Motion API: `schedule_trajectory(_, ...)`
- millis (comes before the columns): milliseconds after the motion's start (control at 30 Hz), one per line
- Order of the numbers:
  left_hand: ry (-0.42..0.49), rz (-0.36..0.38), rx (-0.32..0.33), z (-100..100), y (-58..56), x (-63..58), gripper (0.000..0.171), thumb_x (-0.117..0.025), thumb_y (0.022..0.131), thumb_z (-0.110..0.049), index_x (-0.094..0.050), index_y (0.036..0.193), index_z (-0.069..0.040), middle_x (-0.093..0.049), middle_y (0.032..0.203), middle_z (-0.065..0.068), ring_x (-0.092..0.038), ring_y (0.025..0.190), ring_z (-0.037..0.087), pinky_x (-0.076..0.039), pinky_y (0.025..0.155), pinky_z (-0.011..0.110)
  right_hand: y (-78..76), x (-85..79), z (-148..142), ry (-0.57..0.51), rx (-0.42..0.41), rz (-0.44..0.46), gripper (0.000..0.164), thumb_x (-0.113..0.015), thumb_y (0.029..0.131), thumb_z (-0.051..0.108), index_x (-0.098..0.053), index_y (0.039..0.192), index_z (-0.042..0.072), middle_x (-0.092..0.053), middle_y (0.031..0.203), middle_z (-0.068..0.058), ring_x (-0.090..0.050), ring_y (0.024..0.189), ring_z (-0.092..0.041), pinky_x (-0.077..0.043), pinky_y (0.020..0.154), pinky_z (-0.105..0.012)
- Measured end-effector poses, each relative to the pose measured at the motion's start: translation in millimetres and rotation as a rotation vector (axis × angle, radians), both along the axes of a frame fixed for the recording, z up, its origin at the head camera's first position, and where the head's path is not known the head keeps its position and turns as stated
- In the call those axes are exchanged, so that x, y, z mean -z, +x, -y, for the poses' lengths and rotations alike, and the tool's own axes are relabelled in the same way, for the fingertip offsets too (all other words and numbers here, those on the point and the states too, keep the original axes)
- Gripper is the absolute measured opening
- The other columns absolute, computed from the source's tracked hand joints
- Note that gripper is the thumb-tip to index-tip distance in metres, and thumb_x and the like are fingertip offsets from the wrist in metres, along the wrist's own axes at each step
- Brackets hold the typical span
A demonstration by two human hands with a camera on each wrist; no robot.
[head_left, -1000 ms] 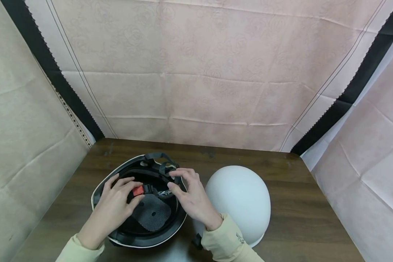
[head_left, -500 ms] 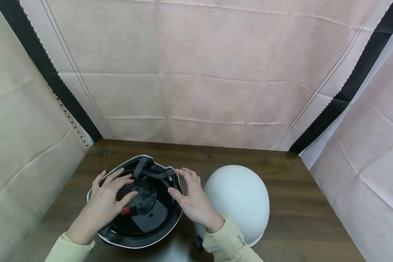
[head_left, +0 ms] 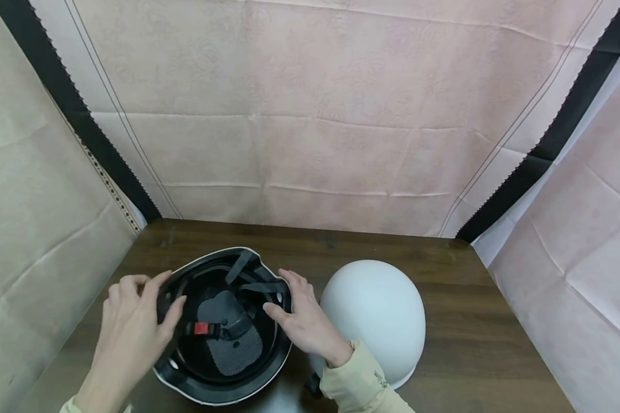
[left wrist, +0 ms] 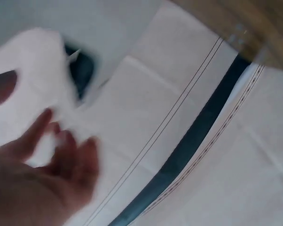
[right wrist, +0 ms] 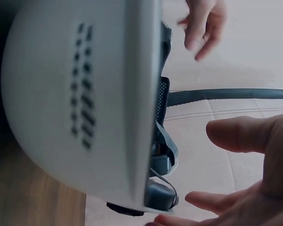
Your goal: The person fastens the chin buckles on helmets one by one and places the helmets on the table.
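An upturned helmet with a white shell and black lining lies on the table. A red-and-black buckle on black straps rests inside it. My left hand is at the helmet's left side, fingers loosely bent; in the right wrist view, the left hand looks apart from the rim. On the opposite side, my right hand lies around the edge, thumb spread over the opening. The right hand has spread fingers in its wrist view, some beside the shell. The left hand is blurred in its wrist view.
A second white helmet sits dome-up beside my right forearm, a black piece at its left. The brown wooden table is bordered by pale fabric walls with black strips.
The buckle and straps have dropped from between my hands into the helmet. My left hand has moved left, off the inside to the left edge. The right hand has barely shifted.
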State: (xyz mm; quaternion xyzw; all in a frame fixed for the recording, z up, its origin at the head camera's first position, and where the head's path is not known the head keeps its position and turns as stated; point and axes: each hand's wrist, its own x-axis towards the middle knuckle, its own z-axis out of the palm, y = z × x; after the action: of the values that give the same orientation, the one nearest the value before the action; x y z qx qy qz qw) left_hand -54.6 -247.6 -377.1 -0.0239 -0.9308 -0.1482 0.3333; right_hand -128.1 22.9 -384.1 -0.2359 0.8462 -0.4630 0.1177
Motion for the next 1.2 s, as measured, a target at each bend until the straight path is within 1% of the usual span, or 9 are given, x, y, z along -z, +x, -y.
schedule_trajectory(100,-0.025,0.097,-0.063,-2,6.7,-1.0,0.056,-0.08,0.075,-0.026,-0.061,0.114,0.01,-0.048,0.097,0.03,-0.046,0.084,0.046,-0.037,0.061,0.056,-0.5,0.0,0,-0.004,0.009,0.023,0.069,-0.056,0.096,0.045,-0.028,0.152,0.016,-0.032,0.15,-0.009,-0.031,0.136,-0.026,-0.031,0.105,-0.054)
schedule_trajectory(200,-0.027,0.209,-0.077,-2,9.3,1.5,0.062,-0.078,0.079,-0.031,-0.059,0.115,0.015,-0.048,0.102,0.031,-0.049,0.086,0.048,-0.04,0.064,0.061,-0.5,-0.6,0,-0.013,0.009,0.049,0.071,-0.056,0.095,0.047,-0.028,0.152,0.015,-0.034,0.149,-0.01,-0.033,0.135,-0.027,-0.032,0.104,-0.055)
schedule_trajectory(300,-0.002,0.287,-0.076,-1,10.2,7.0,0.067,-0.076,0.082,-0.032,-0.055,0.119,0.02,-0.046,0.107,0.034,-0.05,0.088,0.051,-0.041,0.068,0.064,-0.5,-0.1,0,-0.016,-0.001,0.066,0.073,-0.055,0.095,0.049,-0.027,0.153,0.014,-0.032,0.151,-0.012,-0.029,0.139,-0.028,-0.029,0.106,-0.056)
schedule_trajectory(400,0.027,0.302,-0.058,0,11.0,15.3,0.075,-0.078,0.081,-0.03,-0.048,0.124,0.023,-0.043,0.112,0.037,-0.047,0.092,0.052,-0.041,0.07,0.064,-0.6,1.8,0,-0.018,-0.003,0.077,0.072,-0.055,0.096,0.045,-0.026,0.153,0.011,-0.033,0.15,-0.012,-0.027,0.14,-0.028,-0.028,0.107,-0.055)
schedule_trajectory(467,0.035,0.284,-0.038,0,10.7,21.5,0.08,-0.081,0.079,-0.028,-0.044,0.128,0.024,-0.039,0.115,0.04,-0.044,0.095,0.054,-0.041,0.071,0.063,-0.6,3.4,0,-0.01,-0.005,0.083,0.07,-0.055,0.098,0.041,-0.025,0.153,0.01,-0.033,0.15,-0.013,-0.027,0.141,-0.029,-0.027,0.108,-0.055)
schedule_trajectory(600,0.064,0.229,-0.02,0,8.4,29.3,0.087,-0.085,0.074,-0.021,-0.037,0.133,0.024,-0.03,0.12,0.044,-0.037,0.1,0.054,-0.039,0.074,0.062,-0.7,5.4,0,0.02,-0.01,0.09,0.069,-0.052,0.1,0.037,-0.021,0.155,0.009,-0.026,0.156,-0.012,-0.019,0.145,-0.031,-0.022,0.111,-0.055)
schedule_trajectory(700,0.105,0.231,-0.013,0,4.8,31.3,0.088,-0.084,0.075,-0.018,-0.034,0.135,0.023,-0.027,0.122,0.045,-0.034,0.102,0.053,-0.037,0.075,0.062,-0.7,6.1,0,0.027,-0.005,0.092,0.069,-0.051,0.1,0.035,-0.018,0.156,0.01,-0.021,0.158,-0.012,-0.016,0.146,-0.031,-0.021,0.112,-0.055)
schedule_trajectory(933,0.134,0.284,0.012,4,2.3,36.3,0.092,-0.083,0.077,-0.021,-0.029,0.138,0.022,-0.025,0.124,0.045,-0.032,0.105,0.054,-0.034,0.08,0.064,0.0,8.6,0,-0.003,-0.012,0.109,0.074,-0.05,0.1,0.04,-0.012,0.157,0.013,-0.014,0.16,-0.007,-0.015,0.146,-0.025,-0.02,0.113,-0.053)
schedule_trajectory(1200,0.215,0.455,0.04,8,-0.1,40.1,0.098,-0.075,0.085,-0.037,-0.02,0.145,0.017,-0.019,0.133,0.043,-0.026,0.114,0.057,-0.028,0.085,0.069,-0.2,10.1,0,-0.05,-0.029,0.092,0.073,-0.043,0.101,0.047,-0.009,0.157,0.015,-0.008,0.162,-0.003,-0.012,0.147,-0.021,-0.018,0.115,-0.05)
